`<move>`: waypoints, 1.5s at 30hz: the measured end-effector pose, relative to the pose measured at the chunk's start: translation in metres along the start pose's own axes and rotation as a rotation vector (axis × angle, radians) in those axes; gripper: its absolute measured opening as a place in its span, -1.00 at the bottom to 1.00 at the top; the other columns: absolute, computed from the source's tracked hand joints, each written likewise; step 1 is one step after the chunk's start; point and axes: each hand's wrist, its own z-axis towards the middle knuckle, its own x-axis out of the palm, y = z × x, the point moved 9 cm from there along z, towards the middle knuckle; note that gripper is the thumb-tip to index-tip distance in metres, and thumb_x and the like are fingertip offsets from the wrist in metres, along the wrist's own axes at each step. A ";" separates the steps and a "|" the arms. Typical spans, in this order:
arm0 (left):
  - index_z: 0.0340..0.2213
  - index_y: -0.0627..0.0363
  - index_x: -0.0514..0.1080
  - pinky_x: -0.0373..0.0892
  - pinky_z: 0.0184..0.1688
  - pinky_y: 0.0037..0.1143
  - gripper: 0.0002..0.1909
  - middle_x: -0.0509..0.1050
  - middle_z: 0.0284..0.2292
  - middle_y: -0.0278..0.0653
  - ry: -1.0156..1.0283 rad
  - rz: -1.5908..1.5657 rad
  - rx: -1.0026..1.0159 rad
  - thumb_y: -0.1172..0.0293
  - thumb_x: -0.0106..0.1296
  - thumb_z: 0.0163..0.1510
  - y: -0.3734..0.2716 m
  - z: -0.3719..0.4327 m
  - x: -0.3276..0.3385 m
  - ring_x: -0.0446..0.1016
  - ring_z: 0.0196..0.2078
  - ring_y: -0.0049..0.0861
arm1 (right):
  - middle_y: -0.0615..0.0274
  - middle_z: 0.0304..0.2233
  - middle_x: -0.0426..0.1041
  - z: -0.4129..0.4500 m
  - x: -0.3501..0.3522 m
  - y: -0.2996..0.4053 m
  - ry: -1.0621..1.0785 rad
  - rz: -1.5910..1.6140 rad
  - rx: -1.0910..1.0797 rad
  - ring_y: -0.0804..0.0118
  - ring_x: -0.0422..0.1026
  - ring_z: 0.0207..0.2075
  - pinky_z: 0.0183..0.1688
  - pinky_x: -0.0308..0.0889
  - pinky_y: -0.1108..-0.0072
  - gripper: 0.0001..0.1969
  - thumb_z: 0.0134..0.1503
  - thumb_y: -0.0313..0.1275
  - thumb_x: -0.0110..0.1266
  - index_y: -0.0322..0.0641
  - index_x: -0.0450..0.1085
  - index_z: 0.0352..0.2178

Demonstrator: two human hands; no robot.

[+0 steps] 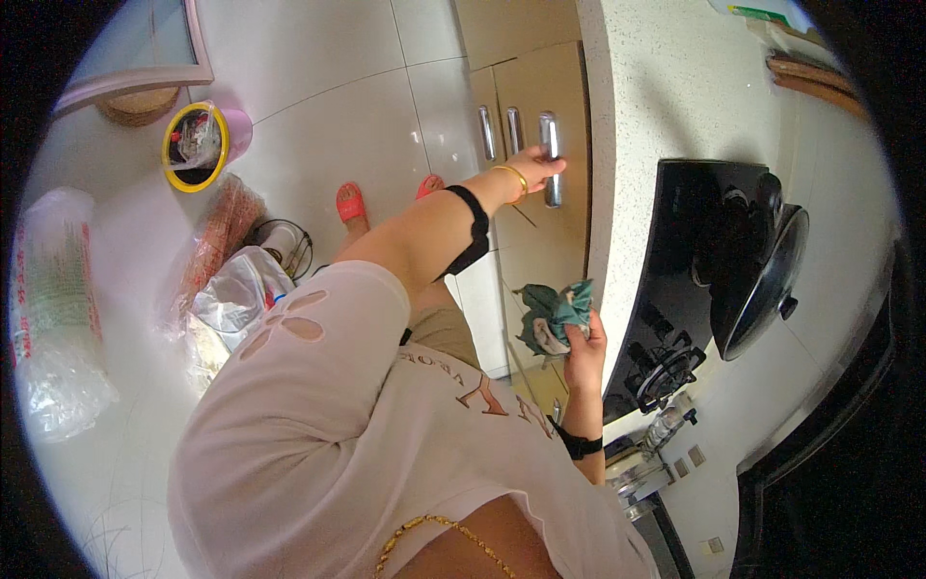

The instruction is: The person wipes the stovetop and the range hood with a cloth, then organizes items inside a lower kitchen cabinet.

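Note:
My left hand [534, 171], with a gold bangle at the wrist, has its fingers around a shiny metal cabinet handle [551, 130]. That handle is fixed to a light wood-coloured cabinet door [539, 224] under the counter. In my right hand [584, 351] is a crumpled green cloth [571, 307] with a whitish part, pinched between thumb and fingers. It hangs beside the front edge of the speckled white countertop [615, 217]. Two more metal handles, an outer one [487, 133] and a middle one [514, 129], sit beside the gripped one.
On the counter is a black gas hob [644, 318] with a burner grate [669, 369] and a dark pan lid [767, 282]. A pink bin with a yellow rim [226, 148] and several plastic bags [242, 289] stand on the tiled floor [318, 116]. My feet wear coral slippers [350, 203].

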 end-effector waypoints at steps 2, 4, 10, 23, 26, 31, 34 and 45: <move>-0.21 -0.07 0.27 0.27 -0.16 -0.65 -0.60 0.34 -0.33 -0.47 -0.026 -0.007 0.028 0.20 0.11 -0.11 0.004 -0.007 -0.013 0.30 -0.28 -0.69 | 0.32 -0.33 0.37 -0.008 -0.014 0.006 -0.025 0.075 0.014 0.48 0.32 -0.31 -0.21 0.22 0.67 -0.72 -0.05 -0.69 -0.13 -0.28 0.30 -0.25; -0.21 -0.06 0.27 0.26 -0.14 -0.64 -0.60 0.33 -0.32 -0.47 -0.051 0.017 0.029 0.21 0.11 -0.11 0.011 -0.012 -0.030 0.30 -0.27 -0.68 | 0.30 -0.32 0.38 -0.016 -0.025 0.007 -0.066 0.201 0.045 0.46 0.35 -0.33 -0.25 0.26 0.64 -0.72 -0.06 -0.69 -0.14 -0.31 0.30 -0.25; -0.11 -0.02 0.22 0.22 -0.09 -0.59 -0.52 0.33 -0.22 -0.42 -0.145 0.063 -0.010 0.21 0.08 -0.09 0.013 -0.063 -0.072 0.29 -0.15 -0.64 | 0.19 -0.33 0.40 -0.029 -0.047 -0.007 -0.085 0.384 0.169 0.29 0.40 -0.35 -0.30 0.33 0.52 -0.68 -0.10 -0.53 -0.10 -0.29 0.29 -0.22; -0.13 0.03 0.21 0.21 -0.07 -0.58 -0.55 0.34 -0.21 -0.39 -0.147 0.082 -0.010 0.21 0.05 -0.06 0.039 -0.113 -0.164 0.29 -0.14 -0.64 | 0.13 -0.22 0.38 -0.041 -0.034 0.003 0.003 0.688 0.192 0.10 0.35 -0.21 -0.13 0.24 0.24 -0.60 -0.10 -0.32 -0.03 -0.20 0.29 -0.18; -0.10 0.04 0.19 0.20 -0.06 -0.56 -0.50 0.30 -0.18 -0.35 -0.147 0.163 -0.009 0.16 0.04 -0.05 0.036 -0.126 -0.175 0.28 -0.12 -0.59 | 0.12 -0.25 0.39 -0.038 -0.023 0.014 0.061 0.699 0.118 0.12 0.37 -0.24 -0.15 0.27 0.30 -0.64 -0.09 -0.35 -0.05 -0.21 0.31 -0.20; -0.10 0.03 0.20 0.26 -0.22 -0.62 -0.42 0.30 -0.30 -0.36 -0.108 0.096 0.085 0.09 0.11 -0.13 0.040 -0.132 -0.184 0.28 -0.26 -0.66 | 0.12 -0.27 0.40 -0.033 -0.026 0.011 0.042 0.672 0.159 0.16 0.37 -0.27 -0.18 0.28 0.38 -0.67 -0.09 -0.36 -0.05 -0.25 0.33 -0.25; -0.07 0.09 0.16 0.30 -0.23 -0.60 -0.37 0.29 -0.29 -0.28 -0.124 0.093 0.108 0.13 0.13 -0.15 0.033 -0.142 -0.176 0.31 -0.27 -0.60 | 0.12 -0.29 0.40 -0.027 -0.035 0.000 0.040 0.646 0.187 0.17 0.38 -0.29 -0.21 0.29 0.40 -0.68 -0.11 -0.36 -0.03 -0.27 0.34 -0.28; -0.20 0.25 0.31 0.36 -0.29 -0.52 -0.45 0.42 -0.39 -0.15 -0.350 0.567 0.570 0.27 0.20 -0.26 0.000 -0.173 -0.138 0.41 -0.37 -0.48 | 0.15 -0.34 0.41 -0.025 -0.006 0.000 0.097 0.590 0.320 0.16 0.38 -0.32 -0.23 0.29 0.40 -0.69 -0.14 -0.39 -0.02 -0.26 0.33 -0.30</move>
